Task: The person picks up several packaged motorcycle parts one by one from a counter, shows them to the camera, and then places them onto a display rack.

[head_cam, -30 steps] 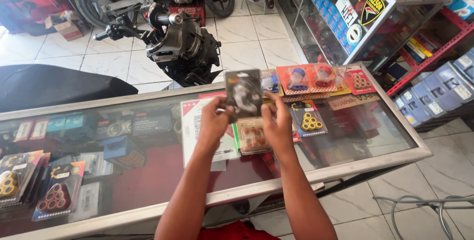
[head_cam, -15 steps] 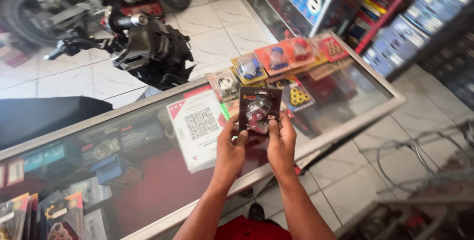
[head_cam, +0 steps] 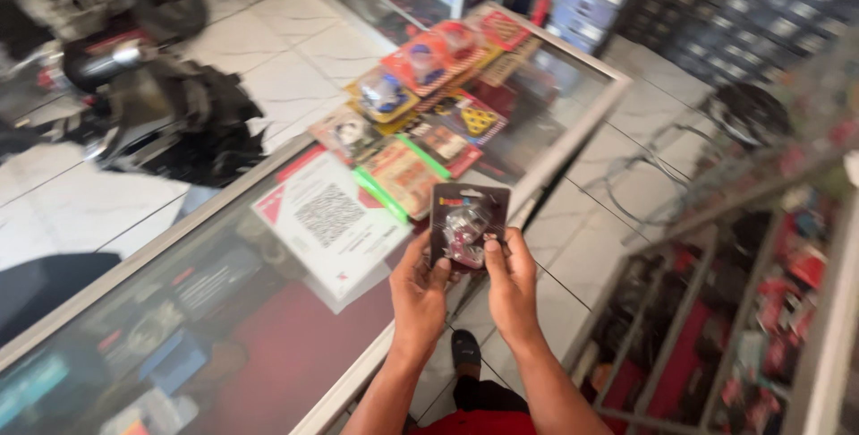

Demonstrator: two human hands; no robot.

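Note:
A small dark blister pack [head_cam: 468, 222] with a shiny metal part inside is held upright between both hands. My left hand [head_cam: 419, 285] grips its lower left edge, thumb on the front. My right hand [head_cam: 513, 276] grips its lower right edge, thumb pressed on the clear bubble. The pack hangs just past the near edge of a glass counter [head_cam: 224, 310], above the tiled floor.
Several red, yellow and green packaged parts [head_cam: 420, 95] lie on the counter's far end beside a white printed sheet [head_cam: 329, 225]. A motorcycle [head_cam: 134, 95] stands beyond the counter. A glass shelf unit [head_cam: 752, 310] with goods stands at the right. My foot [head_cam: 465, 350] shows below.
The view has swung right and the picture is blurred. Both hands have drawn the pack back from over the counter top to its near edge, still gripping it.

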